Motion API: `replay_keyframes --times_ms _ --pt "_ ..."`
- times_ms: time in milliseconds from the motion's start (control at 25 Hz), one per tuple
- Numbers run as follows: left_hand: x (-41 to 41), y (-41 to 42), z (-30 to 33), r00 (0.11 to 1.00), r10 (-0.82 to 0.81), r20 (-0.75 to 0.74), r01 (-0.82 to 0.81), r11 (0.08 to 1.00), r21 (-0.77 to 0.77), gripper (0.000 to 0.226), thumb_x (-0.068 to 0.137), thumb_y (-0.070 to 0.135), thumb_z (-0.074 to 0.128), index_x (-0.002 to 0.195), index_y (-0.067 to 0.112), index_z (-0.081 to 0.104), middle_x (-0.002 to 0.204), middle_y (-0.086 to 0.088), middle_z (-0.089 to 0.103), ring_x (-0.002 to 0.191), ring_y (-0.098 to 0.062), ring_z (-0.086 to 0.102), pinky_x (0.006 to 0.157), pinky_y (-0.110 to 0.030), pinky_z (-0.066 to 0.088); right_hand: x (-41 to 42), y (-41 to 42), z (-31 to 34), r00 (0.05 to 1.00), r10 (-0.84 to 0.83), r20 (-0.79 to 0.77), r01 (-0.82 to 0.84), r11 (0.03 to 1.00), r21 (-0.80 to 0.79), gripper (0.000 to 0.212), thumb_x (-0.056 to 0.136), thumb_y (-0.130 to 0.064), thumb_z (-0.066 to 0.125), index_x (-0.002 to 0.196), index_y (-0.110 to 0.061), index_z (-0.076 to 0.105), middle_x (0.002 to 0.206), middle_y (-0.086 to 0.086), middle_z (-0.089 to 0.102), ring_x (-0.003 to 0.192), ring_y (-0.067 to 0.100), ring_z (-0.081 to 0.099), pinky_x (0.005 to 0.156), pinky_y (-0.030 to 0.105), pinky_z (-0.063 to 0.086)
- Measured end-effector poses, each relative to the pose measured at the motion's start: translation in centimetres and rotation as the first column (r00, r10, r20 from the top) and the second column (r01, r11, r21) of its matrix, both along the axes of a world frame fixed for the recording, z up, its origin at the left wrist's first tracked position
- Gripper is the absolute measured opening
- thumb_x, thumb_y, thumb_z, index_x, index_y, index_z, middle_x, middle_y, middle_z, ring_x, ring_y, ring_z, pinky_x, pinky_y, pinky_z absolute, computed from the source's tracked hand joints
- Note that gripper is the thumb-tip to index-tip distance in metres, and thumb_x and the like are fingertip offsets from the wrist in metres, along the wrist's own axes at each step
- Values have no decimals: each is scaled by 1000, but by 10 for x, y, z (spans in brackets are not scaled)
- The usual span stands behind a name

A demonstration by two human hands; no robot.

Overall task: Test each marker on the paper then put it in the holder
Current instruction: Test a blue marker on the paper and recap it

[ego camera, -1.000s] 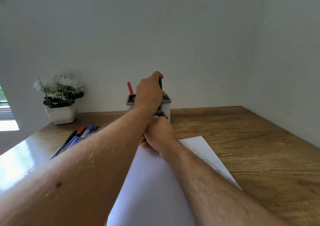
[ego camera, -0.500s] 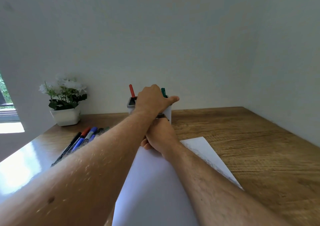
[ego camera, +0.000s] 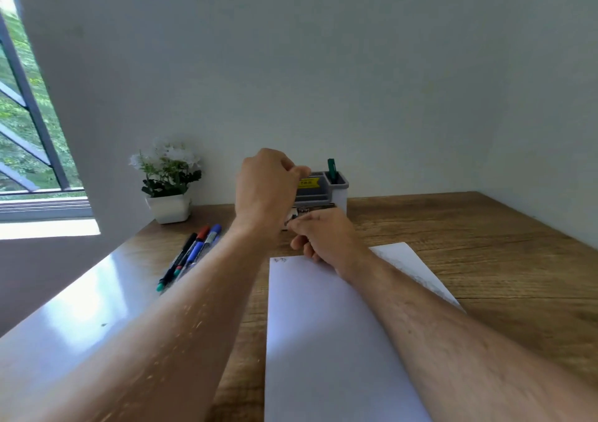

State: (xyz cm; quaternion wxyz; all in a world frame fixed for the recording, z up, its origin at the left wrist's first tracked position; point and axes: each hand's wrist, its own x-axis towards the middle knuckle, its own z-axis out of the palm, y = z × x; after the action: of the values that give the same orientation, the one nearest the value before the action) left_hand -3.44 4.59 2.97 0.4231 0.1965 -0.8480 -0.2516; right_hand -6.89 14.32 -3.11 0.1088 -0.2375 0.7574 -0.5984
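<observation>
Head view: your left hand (ego camera: 265, 188) hangs curled and seemingly empty before the holder (ego camera: 323, 192), where the green marker (ego camera: 331, 166) stands, so pulling back carelessly could topple it.

My left hand (ego camera: 263, 192), earlier over the right compartment of the holder (ego camera: 336, 192) at the green marker (ego camera: 331, 166), has shifted to the holder's left end, fingers curled. The green marker now stands free in its compartment. The red marker seen before is now hidden. My view has turned left, exposing the window (ego camera: 29, 150).
</observation>
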Motion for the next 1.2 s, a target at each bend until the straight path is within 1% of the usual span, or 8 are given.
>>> replay_keyframes --times_ms 160,280,440,520,680,760,1040,1200 --pt "22 -31 -5 977 121 178 -120 993 -14 30 74 46 81 77 17 75 71 -1 71 66 -17 68 65 -32 58 -1 0 -1 999 22 -45 -21 1000 14 17 96 -23 62 99 -11 74 79 9 74 50 9 55 48 21 44" --pt "29 -51 -12 901 255 352 -243 967 -78 42 66 45 87 84 11 73 84 -10 71 81 -27 68 72 -38 59 -4 0 0 999 19 -35 -18 999 32 14 95 -23 63 95 -14 74 76 7 74 48 8 54 47 21 46" --pt "31 -50 -19 803 269 533 -237 963 -130 48 63 45 89 69 13 54 75 -9 61 77 -27 62 63 -35 53 -6 -1 -1 999 30 -42 -29 999 39 13 95 -23 63 94 -14 74 77 7 74 50 9 54 47 21 46" --pt "28 -43 -21 775 263 574 -218 965 -148 49 65 42 89 72 13 51 70 -6 53 76 -26 59 63 -35 51 -8 -3 -2 999 24 -42 -22 999 30 14 95 -22 63 94 -14 74 76 7 74 50 11 54 46 22 45" --pt "27 -37 -24 744 269 611 -206 963 -174 46 72 34 86 103 12 60 85 -9 50 94 -32 62 76 -42 54 -9 -5 -3 998 17 -59 -15 999 45 13 95 -23 64 93 -14 74 71 5 72 46 10 50 44 23 42" --pt "24 -36 -27 738 288 611 -204 957 -206 40 79 27 80 110 11 61 87 -10 51 90 -31 61 72 -41 53 -9 -5 -4 998 22 -61 -19 999 43 13 95 -23 64 93 -15 74 71 4 72 46 10 50 43 23 41" --pt "20 -33 -32 722 281 632 -181 959 -220 34 84 25 76 111 10 61 86 -8 52 76 -22 52 65 -34 45 -12 -5 -4 998 34 -58 -32 999 38 13 95 -24 65 95 -16 74 73 5 72 47 10 50 45 24 42" --pt "17 -34 -33 802 253 541 -180 966 -184 18 87 18 70 102 10 64 80 -6 55 70 -21 55 62 -32 46 -12 -6 -5 998 33 -52 -32 999 34 13 94 -24 65 96 -16 74 72 4 72 48 10 50 44 23 40"
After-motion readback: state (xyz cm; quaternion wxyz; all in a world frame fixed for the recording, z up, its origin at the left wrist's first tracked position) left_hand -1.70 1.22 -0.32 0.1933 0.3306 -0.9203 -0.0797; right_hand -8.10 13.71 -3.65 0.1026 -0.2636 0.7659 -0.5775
